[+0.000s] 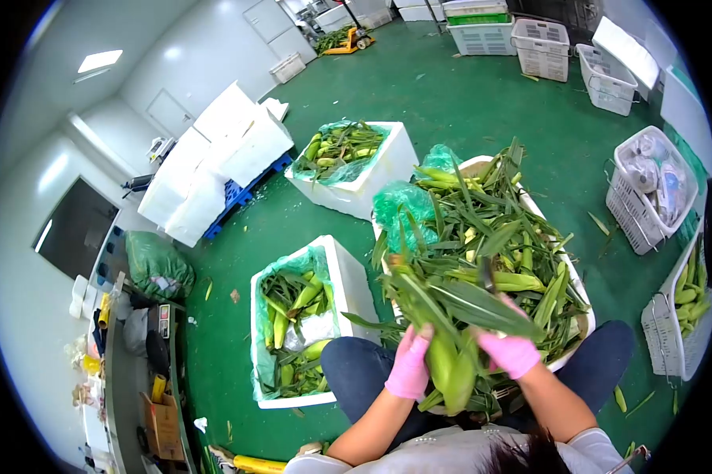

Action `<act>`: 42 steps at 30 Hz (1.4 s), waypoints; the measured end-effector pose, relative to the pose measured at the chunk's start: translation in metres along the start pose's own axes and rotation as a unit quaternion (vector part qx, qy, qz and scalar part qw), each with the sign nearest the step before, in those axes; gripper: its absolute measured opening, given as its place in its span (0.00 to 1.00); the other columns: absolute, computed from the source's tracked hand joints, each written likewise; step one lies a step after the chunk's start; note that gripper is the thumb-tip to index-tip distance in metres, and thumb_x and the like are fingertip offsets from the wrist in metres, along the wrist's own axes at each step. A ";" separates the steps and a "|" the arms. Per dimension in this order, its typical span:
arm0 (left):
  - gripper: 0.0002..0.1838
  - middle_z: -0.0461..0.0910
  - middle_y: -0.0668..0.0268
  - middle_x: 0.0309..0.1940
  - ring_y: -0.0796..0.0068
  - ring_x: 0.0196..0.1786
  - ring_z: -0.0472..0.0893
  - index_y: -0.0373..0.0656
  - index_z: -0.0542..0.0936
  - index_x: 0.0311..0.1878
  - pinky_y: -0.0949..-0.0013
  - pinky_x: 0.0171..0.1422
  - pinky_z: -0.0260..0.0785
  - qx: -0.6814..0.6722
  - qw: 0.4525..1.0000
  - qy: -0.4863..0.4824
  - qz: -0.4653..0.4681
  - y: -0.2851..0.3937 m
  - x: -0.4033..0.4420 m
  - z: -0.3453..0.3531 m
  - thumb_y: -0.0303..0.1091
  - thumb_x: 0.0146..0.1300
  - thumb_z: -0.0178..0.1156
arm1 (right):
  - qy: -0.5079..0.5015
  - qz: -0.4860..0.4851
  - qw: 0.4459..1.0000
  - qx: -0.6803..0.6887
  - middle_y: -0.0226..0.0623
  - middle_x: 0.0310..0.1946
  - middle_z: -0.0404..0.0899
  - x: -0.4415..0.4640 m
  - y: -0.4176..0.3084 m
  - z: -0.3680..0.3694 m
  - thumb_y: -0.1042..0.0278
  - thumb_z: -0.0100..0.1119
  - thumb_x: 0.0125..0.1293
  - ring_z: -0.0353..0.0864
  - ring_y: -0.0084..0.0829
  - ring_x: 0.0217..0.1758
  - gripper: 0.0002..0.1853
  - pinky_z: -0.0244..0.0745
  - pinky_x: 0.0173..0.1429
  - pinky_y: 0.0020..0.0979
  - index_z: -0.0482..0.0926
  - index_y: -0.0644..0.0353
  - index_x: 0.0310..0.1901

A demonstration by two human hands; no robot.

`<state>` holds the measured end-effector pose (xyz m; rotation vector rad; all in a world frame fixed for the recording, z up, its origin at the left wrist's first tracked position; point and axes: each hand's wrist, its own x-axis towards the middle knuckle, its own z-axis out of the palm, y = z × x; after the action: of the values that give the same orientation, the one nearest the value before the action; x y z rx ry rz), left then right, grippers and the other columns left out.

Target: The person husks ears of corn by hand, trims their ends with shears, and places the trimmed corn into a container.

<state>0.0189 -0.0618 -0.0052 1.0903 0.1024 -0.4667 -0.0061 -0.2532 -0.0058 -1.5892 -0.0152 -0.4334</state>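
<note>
Leafy green husk-on corn (pixel 449 367) over white oblong tub's (pixel 587 322) near edge, long axis lap to far-left, rounded end lapward; left pink-gloved hand (pixel 410 365) curled shut on it, right pink-gloved hand (pixel 512 348) blurred, grip unclear.

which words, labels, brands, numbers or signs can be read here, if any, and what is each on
None can be read.
Cardboard box: any print is too small and blurred.
Small box above it: too small to read.
Plastic packs in the basket at right: any print is too blurred.
Foam box by the person's left knee: no text shows.
Corn in the left hand: no label shows.
</note>
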 end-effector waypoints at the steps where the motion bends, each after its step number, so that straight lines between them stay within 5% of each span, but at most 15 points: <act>1: 0.35 0.80 0.58 0.56 0.62 0.57 0.82 0.41 0.71 0.68 0.58 0.63 0.77 -0.035 0.999 0.021 0.015 -0.005 0.006 -0.019 0.60 0.71 0.63 | 0.003 -0.020 0.994 -0.107 0.32 0.34 0.80 0.006 0.008 -0.022 0.73 0.67 0.62 0.79 0.25 0.33 0.15 0.78 0.39 0.31 0.78 0.62 0.50; 3: 0.39 0.82 0.58 0.51 0.61 0.51 0.83 0.41 0.74 0.63 0.57 0.56 0.80 -0.078 0.994 0.072 -0.004 0.008 0.017 -0.047 0.68 0.68 0.62 | 0.097 0.111 0.989 -0.014 0.31 0.32 0.78 0.030 -0.010 -0.044 0.76 0.65 0.59 0.76 0.26 0.34 0.17 0.76 0.40 0.29 0.76 0.63 0.50; 5: 0.42 0.82 0.58 0.47 0.59 0.50 0.83 0.40 0.76 0.60 0.56 0.56 0.80 -0.063 0.991 0.113 -0.023 0.022 0.019 -0.068 0.74 0.66 0.59 | 0.101 0.014 0.983 -0.154 0.39 0.37 0.83 0.054 0.012 -0.076 0.76 0.67 0.59 0.82 0.33 0.38 0.19 0.78 0.43 0.35 0.77 0.65 0.52; 8: 0.34 0.81 0.56 0.49 0.58 0.53 0.83 0.41 0.73 0.63 0.51 0.60 0.80 -0.067 0.992 0.105 0.004 0.036 0.018 -0.055 0.65 0.75 0.52 | 0.062 0.049 0.857 -0.510 0.47 0.40 0.83 0.084 0.007 -0.095 0.76 0.66 0.58 0.83 0.51 0.41 0.25 0.79 0.52 0.42 0.75 0.65 0.59; 11: 0.30 0.79 0.60 0.57 0.66 0.57 0.80 0.40 0.69 0.70 0.59 0.64 0.75 0.083 0.986 0.086 0.118 0.039 0.010 -0.032 0.50 0.75 0.61 | 0.178 -0.059 0.922 -0.338 0.49 0.43 0.82 0.060 -0.022 -0.084 0.77 0.65 0.57 0.83 0.46 0.44 0.25 0.78 0.55 0.41 0.75 0.65 0.59; 14: 0.37 0.78 0.63 0.58 0.74 0.58 0.76 0.38 0.68 0.72 0.68 0.66 0.70 0.186 0.968 0.053 0.160 0.028 0.010 -0.021 0.44 0.67 0.73 | -0.030 -0.004 0.987 -0.159 0.48 0.46 0.78 0.014 -0.067 -0.056 0.72 0.67 0.51 0.80 0.43 0.47 0.29 0.78 0.55 0.40 0.73 0.62 0.58; 18: 0.44 0.77 0.57 0.63 0.67 0.65 0.77 0.37 0.66 0.76 0.64 0.71 0.69 0.287 0.947 -0.009 0.144 0.031 0.006 0.013 0.42 0.61 0.77 | -0.201 0.031 0.942 -0.266 0.53 0.48 0.79 -0.020 -0.048 -0.035 0.49 0.79 0.52 0.79 0.54 0.54 0.40 0.74 0.62 0.48 0.73 0.67 0.59; 20: 0.45 0.78 0.54 0.61 0.60 0.63 0.79 0.39 0.68 0.75 0.61 0.70 0.70 0.442 0.876 -0.034 0.189 0.032 0.009 0.016 0.42 0.58 0.78 | -0.163 0.036 0.944 -0.284 0.53 0.50 0.78 -0.024 -0.032 -0.036 0.52 0.82 0.49 0.78 0.56 0.55 0.43 0.74 0.62 0.48 0.71 0.67 0.61; 22: 0.44 0.81 0.53 0.49 0.50 0.54 0.80 0.43 0.72 0.73 0.56 0.62 0.74 0.655 0.710 -0.036 0.256 0.040 0.005 0.029 0.43 0.53 0.79 | -0.172 0.051 0.940 -0.290 0.53 0.50 0.76 -0.022 -0.024 -0.041 0.47 0.80 0.51 0.76 0.56 0.55 0.42 0.73 0.62 0.49 0.71 0.67 0.61; 27: 0.39 0.82 0.53 0.46 0.49 0.51 0.80 0.44 0.77 0.67 0.53 0.59 0.75 0.754 0.586 -0.080 0.286 0.043 0.008 0.023 0.44 0.52 0.79 | -0.166 0.009 0.940 -0.297 0.58 0.55 0.74 -0.031 0.015 -0.046 0.44 0.79 0.52 0.75 0.58 0.60 0.43 0.72 0.64 0.50 0.71 0.66 0.62; 32: 0.40 0.82 0.52 0.47 0.48 0.50 0.80 0.42 0.76 0.68 0.52 0.60 0.73 0.762 0.588 -0.128 0.240 0.063 0.009 0.046 0.45 0.52 0.78 | -0.165 0.117 0.957 -0.210 0.48 0.41 0.85 -0.035 0.010 -0.050 0.45 0.76 0.56 0.86 0.46 0.42 0.34 0.82 0.51 0.41 0.80 0.64 0.55; 33: 0.40 0.82 0.52 0.47 0.47 0.50 0.80 0.42 0.76 0.68 0.52 0.60 0.73 0.755 0.595 -0.129 0.242 0.064 0.010 0.047 0.46 0.53 0.78 | -0.115 0.163 0.975 -0.097 0.39 0.30 0.84 -0.040 0.004 -0.049 0.55 0.76 0.58 0.84 0.34 0.30 0.23 0.82 0.42 0.34 0.82 0.62 0.49; 35: 0.42 0.83 0.55 0.51 0.53 0.49 0.81 0.42 0.75 0.69 0.56 0.60 0.75 0.739 0.603 -0.115 0.279 0.061 0.011 0.042 0.40 0.50 0.80 | -0.133 0.206 0.969 -0.032 0.38 0.32 0.84 -0.050 -0.006 -0.053 0.58 0.75 0.60 0.83 0.28 0.33 0.21 0.81 0.43 0.32 0.82 0.62 0.49; 39: 0.41 0.83 0.55 0.51 0.53 0.53 0.80 0.40 0.78 0.65 0.56 0.62 0.72 0.537 0.809 -0.067 0.230 0.047 0.020 0.017 0.42 0.47 0.83 | -0.179 0.317 0.904 0.225 0.28 0.40 0.81 -0.072 -0.021 -0.050 0.62 0.73 0.65 0.80 0.22 0.41 0.24 0.78 0.49 0.28 0.75 0.62 0.58; 42: 0.41 0.83 0.55 0.50 0.53 0.51 0.81 0.40 0.78 0.63 0.56 0.60 0.72 0.586 0.754 -0.069 0.289 0.043 0.016 0.028 0.44 0.46 0.83 | -0.260 0.325 0.902 0.115 0.36 0.47 0.78 -0.065 -0.029 -0.046 0.56 0.74 0.63 0.78 0.27 0.50 0.31 0.76 0.57 0.31 0.71 0.62 0.60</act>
<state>0.0472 -0.0755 0.0388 2.2131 -0.7564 0.0259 -0.0868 -0.2790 0.0041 -1.3368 0.0563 0.5050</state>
